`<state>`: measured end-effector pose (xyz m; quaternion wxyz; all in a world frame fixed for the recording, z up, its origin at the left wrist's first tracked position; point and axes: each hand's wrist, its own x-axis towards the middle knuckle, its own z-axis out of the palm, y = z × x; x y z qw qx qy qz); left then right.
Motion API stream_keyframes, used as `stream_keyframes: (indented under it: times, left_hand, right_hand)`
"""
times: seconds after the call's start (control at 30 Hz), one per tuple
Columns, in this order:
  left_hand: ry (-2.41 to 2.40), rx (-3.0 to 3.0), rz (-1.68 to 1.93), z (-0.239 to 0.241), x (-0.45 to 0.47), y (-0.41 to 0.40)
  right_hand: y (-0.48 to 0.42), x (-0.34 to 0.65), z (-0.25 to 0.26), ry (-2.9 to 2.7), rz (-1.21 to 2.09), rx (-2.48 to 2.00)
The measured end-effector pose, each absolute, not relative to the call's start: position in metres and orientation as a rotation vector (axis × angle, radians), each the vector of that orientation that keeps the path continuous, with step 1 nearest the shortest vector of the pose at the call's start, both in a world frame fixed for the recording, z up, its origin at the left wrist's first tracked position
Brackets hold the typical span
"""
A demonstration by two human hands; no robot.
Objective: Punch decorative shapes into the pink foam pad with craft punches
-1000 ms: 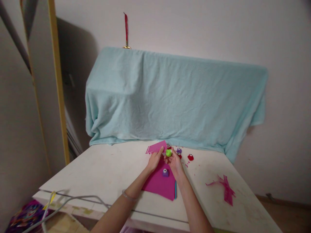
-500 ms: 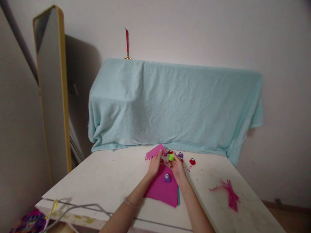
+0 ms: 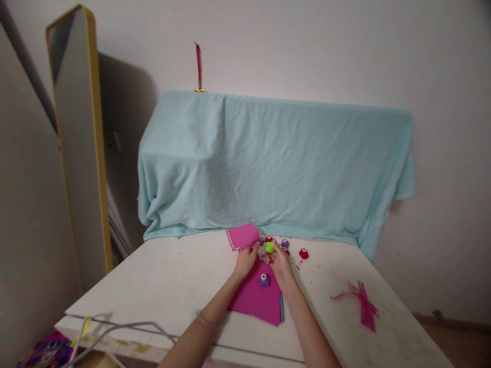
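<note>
A pink sheet of paper [image 3: 243,237] with a row of small punched holes along its left and lower edges is gripped by my left hand [image 3: 246,261]. My right hand [image 3: 278,259] is closed around a lime-green paper punch [image 3: 269,247], just right of the sheet. Below both hands lies a stack of magenta paper [image 3: 255,304] with a blue edge showing. On that stack stands a purple paper punch [image 3: 264,279]. Beyond my right hand are several more red and purple punches, among them a red punch [image 3: 304,253] at the right.
Shredded pink wrapping [image 3: 367,311] lies on the right of the white table [image 3: 161,286]. Tiny pink paper bits are scattered near the punches. A light-blue cloth [image 3: 276,168] drapes over something at the back. Grey cable [image 3: 130,324] crosses the front left edge; a mirror [image 3: 79,143] leans left.
The pink sheet has turned in my left hand and shows more of its face and punched edges. The green punch has shifted only slightly with my right hand.
</note>
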<state>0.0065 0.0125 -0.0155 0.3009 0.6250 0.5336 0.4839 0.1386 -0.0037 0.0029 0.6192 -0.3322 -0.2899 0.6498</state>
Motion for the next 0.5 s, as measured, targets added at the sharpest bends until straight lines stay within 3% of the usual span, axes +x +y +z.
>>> stream_keyframes:
  times: [0.5]
  left_hand:
    - [1.325,1.891,1.343,-0.0256,0.0044,0.0196]
  right_hand:
    - [-0.0100,0.1391,0.0106,-0.695,1.343,-0.763]
